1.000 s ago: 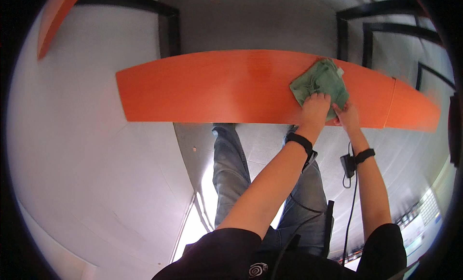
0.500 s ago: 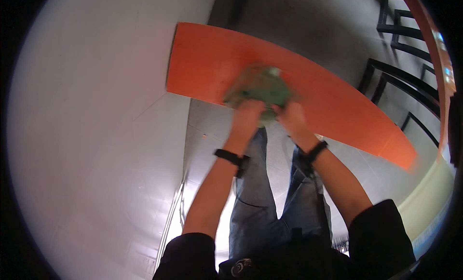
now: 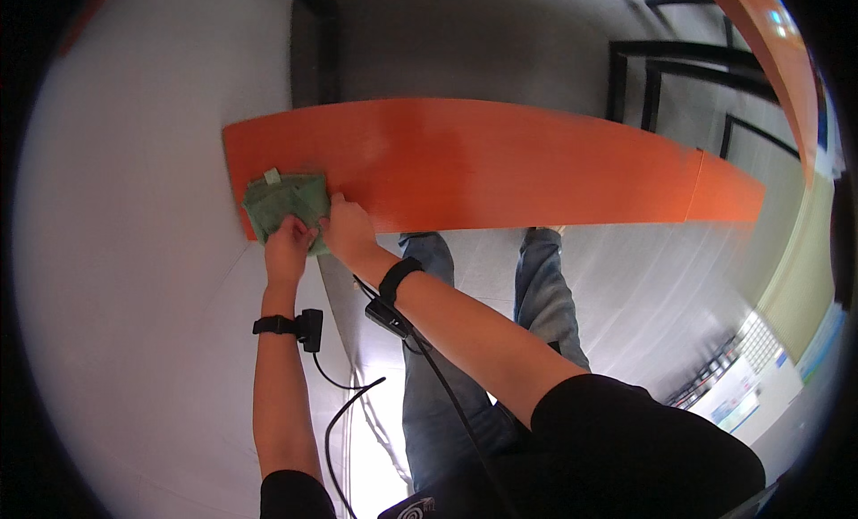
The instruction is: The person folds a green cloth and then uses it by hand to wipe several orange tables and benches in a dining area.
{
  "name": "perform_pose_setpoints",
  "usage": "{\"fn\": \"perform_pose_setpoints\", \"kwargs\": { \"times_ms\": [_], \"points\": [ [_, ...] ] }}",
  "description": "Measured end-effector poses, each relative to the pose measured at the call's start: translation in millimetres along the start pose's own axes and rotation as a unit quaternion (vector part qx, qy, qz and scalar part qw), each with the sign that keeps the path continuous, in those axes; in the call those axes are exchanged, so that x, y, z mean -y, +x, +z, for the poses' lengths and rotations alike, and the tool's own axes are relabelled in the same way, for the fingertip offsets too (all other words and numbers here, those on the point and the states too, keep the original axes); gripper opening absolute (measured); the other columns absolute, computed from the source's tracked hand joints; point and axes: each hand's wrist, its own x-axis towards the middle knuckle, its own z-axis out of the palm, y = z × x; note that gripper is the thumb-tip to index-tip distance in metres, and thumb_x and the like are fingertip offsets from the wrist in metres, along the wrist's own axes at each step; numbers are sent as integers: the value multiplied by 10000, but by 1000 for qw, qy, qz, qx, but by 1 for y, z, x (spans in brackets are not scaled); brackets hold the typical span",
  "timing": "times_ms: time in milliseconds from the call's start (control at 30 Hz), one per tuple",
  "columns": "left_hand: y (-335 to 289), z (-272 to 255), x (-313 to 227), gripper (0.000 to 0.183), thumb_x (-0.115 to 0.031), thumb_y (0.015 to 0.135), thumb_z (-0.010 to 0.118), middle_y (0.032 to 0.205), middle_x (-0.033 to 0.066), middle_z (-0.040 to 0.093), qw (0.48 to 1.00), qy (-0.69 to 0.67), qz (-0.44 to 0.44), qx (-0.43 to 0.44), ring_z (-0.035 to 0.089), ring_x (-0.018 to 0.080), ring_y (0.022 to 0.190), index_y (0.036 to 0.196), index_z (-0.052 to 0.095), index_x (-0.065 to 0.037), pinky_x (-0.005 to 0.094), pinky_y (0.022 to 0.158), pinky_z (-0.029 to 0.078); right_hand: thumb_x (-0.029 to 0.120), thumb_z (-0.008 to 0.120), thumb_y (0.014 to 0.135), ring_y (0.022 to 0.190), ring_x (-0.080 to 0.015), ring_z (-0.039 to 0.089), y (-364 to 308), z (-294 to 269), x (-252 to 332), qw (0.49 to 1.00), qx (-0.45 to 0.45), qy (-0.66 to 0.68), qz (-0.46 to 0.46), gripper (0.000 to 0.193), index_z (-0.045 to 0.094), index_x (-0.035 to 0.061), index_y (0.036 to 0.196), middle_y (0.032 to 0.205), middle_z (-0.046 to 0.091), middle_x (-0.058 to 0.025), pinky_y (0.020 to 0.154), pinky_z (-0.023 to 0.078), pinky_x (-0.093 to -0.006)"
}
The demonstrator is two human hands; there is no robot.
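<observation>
A folded green cloth (image 3: pixel 288 197) lies on the left end of a long orange bench top (image 3: pixel 500 162), close to the white wall. Its near edge hangs over the bench's front, and a small pale tag shows at its far edge. My left hand (image 3: pixel 290 244) pinches the near edge of the cloth with bent fingers. Beside it, my right hand (image 3: pixel 347 231) grips the cloth's right side, its index finger resting along the orange surface. Both wrists wear black straps with small boxes and cables.
The white wall (image 3: pixel 143 251) borders the bench's left end. Black metal frames (image 3: pixel 688 63) stand on the grey floor beyond, at the far right. A curved orange edge (image 3: pixel 773 46) rises at the upper right. My legs (image 3: pixel 545 287) are below the bench, and a black cable (image 3: pixel 447 385) trails from my right wrist.
Both hands have moved left along the bench with the cloth, from its middle-left part to the end by the wall. The cloth, bunched and blurred before, now lies flatter. The view has turned.
</observation>
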Motion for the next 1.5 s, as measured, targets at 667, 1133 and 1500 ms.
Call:
{"fn": "perform_pose_setpoints", "kwargs": {
  "times_ms": [667, 1133, 1500],
  "points": [
    [-108, 50, -336, 450, -327, 886, 648, 503, 85, 599, 938, 99, -35, 330, 590, 185, 425, 608, 633, 28, 317, 432, 471, 173, 715, 739, 858, -382, 660, -183, -244, -106, 988, -136, 73, 10, 229, 617, 38, 895, 814, 675, -191, 733, 517, -495],
    [-170, 304, -665, 447, -323, 899, 587, 509, 98, 605, 879, 160, 142, 427, 630, 221, 461, 593, 596, 3, 333, 466, 497, 120, 758, 705, 836, -402, 650, -280, -518, -372, 903, -394, 36, 168, 191, 682, 30, 855, 837, 672, -207, 727, 519, -463],
    [-157, 207, -647, 368, -220, 866, 597, 543, 115, 631, 938, -17, 90, 335, 663, 225, 512, 587, 643, 15, 330, 546, 538, 56, 755, 741, 750, -330, 697, -262, -540, -250, 893, -417, 120, 118, 183, 674, -52, 865, 829, 687, -228, 668, 527, -396]
  ]
}}
